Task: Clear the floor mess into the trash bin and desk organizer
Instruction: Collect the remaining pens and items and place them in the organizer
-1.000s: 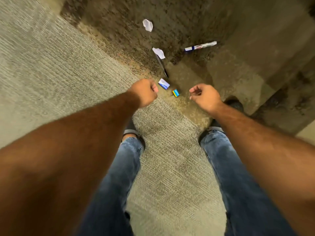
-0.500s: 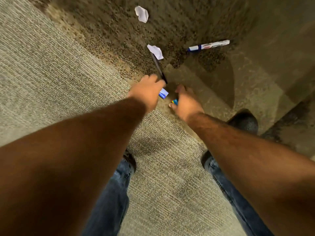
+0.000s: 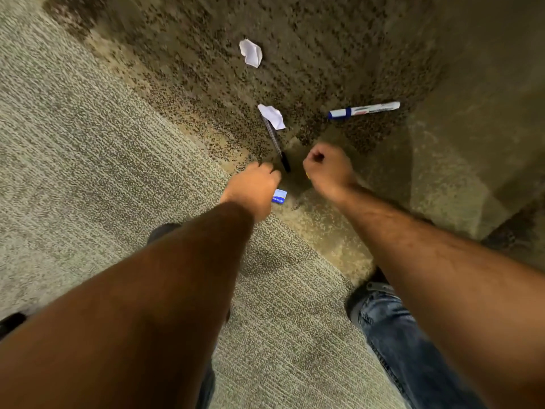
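- View looks straight down at a carpeted floor: pale ribbed carpet on the left, darker speckled carpet at top and right.
- Two bare forearms reach forward from the bottom edge toward small items lying on the floor.
- The left hand is curled, knuckles up, with its fingers bent down toward the carpet. A small blue and white eraser shows at the hand's right edge, touching it; whether the hand grips it cannot be told.
- The right hand is closed in a loose fist just right of the left hand. A sliver of yellow shows at its lower left edge; what it holds cannot be made out.
- A black pen lies on the floor between and just beyond the two hands, its capped end nearest them.
- A crumpled scrap of white paper lies over the pen's far end.
- A second crumpled paper scrap lies farther away, near the top.
- A white marker with a blue cap lies on the dark carpet to the right, apart from the rest.
- Blue jeans and a dark shoe show at lower right.
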`<state>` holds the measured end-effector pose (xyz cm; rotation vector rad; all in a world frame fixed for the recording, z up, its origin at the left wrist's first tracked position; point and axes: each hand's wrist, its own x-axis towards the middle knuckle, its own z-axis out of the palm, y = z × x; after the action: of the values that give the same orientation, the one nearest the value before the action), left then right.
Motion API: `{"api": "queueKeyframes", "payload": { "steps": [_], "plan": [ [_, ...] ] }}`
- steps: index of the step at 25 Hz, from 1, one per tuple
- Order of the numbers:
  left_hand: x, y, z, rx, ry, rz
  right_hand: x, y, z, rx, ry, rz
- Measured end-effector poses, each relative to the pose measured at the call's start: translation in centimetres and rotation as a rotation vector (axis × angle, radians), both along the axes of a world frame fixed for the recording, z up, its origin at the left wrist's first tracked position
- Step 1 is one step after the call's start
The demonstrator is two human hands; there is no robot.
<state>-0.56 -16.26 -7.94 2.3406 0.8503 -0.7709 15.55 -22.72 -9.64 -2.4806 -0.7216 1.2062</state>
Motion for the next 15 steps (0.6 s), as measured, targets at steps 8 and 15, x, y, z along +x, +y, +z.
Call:
{"api": "queueKeyframes", "payload": {
  "steps": [8,15],
  "plan": [
    [-2.3,2.7,-1.6,-0.293,-0.147,0.917,-1.4,5.2,0.7,-0.097,-0.057,0.293],
    [-1.5,4.1,-1.0,-0.431,-0.317,1.301,-2.2,5.1,0.6,-0.139,-0.218,0.529]
  ]
}}
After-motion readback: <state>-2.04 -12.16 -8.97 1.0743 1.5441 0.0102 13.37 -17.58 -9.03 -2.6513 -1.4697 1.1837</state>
